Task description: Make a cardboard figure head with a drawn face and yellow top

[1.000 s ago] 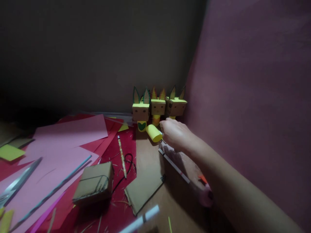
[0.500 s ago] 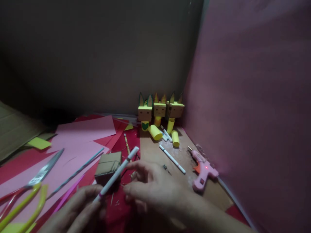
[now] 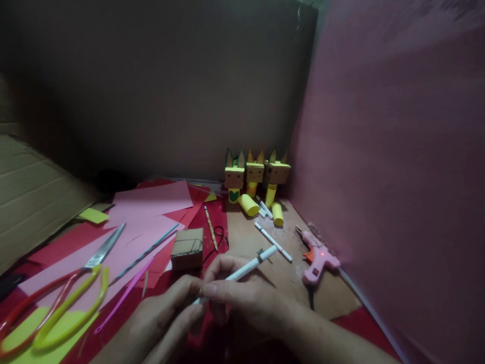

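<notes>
A slim white marker (image 3: 246, 267) with a brown band slants up to the right between my hands. My right hand (image 3: 250, 296) is closed around its middle, thumb and fingers pinching the barrel. At the marker's lower end, my left hand (image 3: 172, 313) has its fingers closed on it; the tip is partly hidden there. Just beyond the left hand sits a small cardboard box (image 3: 187, 247) with dark lines drawn on its top. Behind the right hand, a second white marker (image 3: 273, 242) lies on the brown board (image 3: 329, 298).
Red-and-yellow scissors (image 3: 94, 268) rest on pink paper (image 3: 151, 197) at left, near a blue twisted stick (image 3: 147, 253). A patterned pencil (image 3: 210, 227) lies past the box. Box-headed figures (image 3: 254, 173) and yellow paper tubes (image 3: 249, 205) stand behind. A pink glue gun (image 3: 320, 260) lies right.
The right hand, loose beside the marker before, now grips it. The marker has swung right and tilted lower, and the left hand has moved right. The view has shifted slightly.
</notes>
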`<state>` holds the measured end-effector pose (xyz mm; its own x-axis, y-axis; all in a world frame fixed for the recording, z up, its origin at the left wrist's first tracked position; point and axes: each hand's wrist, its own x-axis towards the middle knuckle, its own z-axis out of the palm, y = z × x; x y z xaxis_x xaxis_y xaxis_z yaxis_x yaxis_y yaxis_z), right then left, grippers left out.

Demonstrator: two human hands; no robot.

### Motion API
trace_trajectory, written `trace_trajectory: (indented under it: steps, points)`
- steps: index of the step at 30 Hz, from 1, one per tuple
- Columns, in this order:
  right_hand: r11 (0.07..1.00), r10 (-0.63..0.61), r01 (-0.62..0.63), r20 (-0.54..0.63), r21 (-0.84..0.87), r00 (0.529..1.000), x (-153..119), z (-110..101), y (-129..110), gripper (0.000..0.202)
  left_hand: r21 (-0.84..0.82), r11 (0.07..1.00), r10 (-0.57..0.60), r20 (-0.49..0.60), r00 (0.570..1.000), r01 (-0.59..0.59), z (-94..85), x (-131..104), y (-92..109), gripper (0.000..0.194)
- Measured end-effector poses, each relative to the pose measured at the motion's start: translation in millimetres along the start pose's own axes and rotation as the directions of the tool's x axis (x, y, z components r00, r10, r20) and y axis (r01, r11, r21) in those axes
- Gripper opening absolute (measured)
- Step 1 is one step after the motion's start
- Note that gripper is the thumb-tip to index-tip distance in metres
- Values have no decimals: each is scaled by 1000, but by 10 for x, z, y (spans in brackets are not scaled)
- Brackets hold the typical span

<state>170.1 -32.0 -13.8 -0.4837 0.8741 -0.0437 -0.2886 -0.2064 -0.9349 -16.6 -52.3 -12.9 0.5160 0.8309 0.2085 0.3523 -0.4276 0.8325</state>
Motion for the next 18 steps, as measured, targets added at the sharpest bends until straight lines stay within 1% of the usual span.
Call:
trace_trajectory:
  steps: [3,6,8,10,12,15,17,18]
  points:
    - [999,-50,49,-20,-18,999,-40,-22,-20,41,29,998,51,37,998,-52,9,57,33,20]
    - [994,-38,36,-12,-99,999,-113,-22,-72,44,68,989,131,4,991,-131,75,59,-22,19]
    - [984,-43,40,-10,-174,999,-161,-17,-105,43,117,975,191,-20,981,-187,116,22,-88,21]
    - [958,-52,57,24,-283,998,-195,-14,-125,40,171,961,224,-24,974,-216,131,-30,-133,22]
    - [923,-32,64,89,-380,996,-213,-11,-128,39,205,952,238,-36,971,-226,123,-79,-137,22]
    - [888,14,38,109,-459,994,-230,2,-109,42,213,941,285,-79,955,-263,99,-129,-93,23]
    - [863,-23,86,131,-497,991,-246,22,-92,40,235,931,309,-94,946,-280,96,-154,-74,24]
    - [850,-48,124,160,-513,986,-257,36,-86,37,251,926,314,-91,945,-283,99,-167,-73,24]
